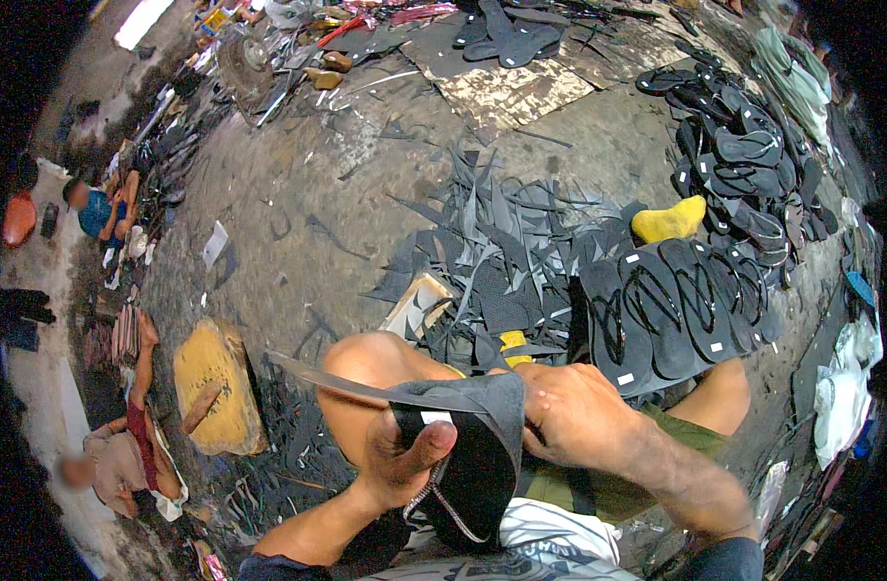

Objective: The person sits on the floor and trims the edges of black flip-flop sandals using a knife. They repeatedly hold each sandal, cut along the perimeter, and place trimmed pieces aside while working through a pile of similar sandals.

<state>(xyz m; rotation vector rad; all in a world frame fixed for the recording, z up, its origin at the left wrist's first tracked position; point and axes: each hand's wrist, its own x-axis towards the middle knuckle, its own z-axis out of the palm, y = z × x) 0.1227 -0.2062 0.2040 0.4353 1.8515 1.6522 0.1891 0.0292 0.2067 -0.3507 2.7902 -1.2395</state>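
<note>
My left hand (405, 455) is closed round a black flip-flop (477, 465), its thumb lying on the footbed by a small white label. The flip-flop is tilted up in front of my body, its strap hanging at the lower side. From its upper edge a thin grey strip (332, 381) sticks out leftward to a point; whether this is rubber or a blade I cannot tell. At the sole's right edge my right hand (579, 412) has its fingers closed, and what they grip is hidden. Beyond the hands lies a heap of dark rubber offcuts (501, 232).
Several flip-flops stand in a row (666, 315) by my right knee. Behind them are a yellow foot-shaped form (670, 221) and a pile of flip-flops (743, 145). A worn yellow block (216, 387) lies left. Two people (124, 460) sit at the far left.
</note>
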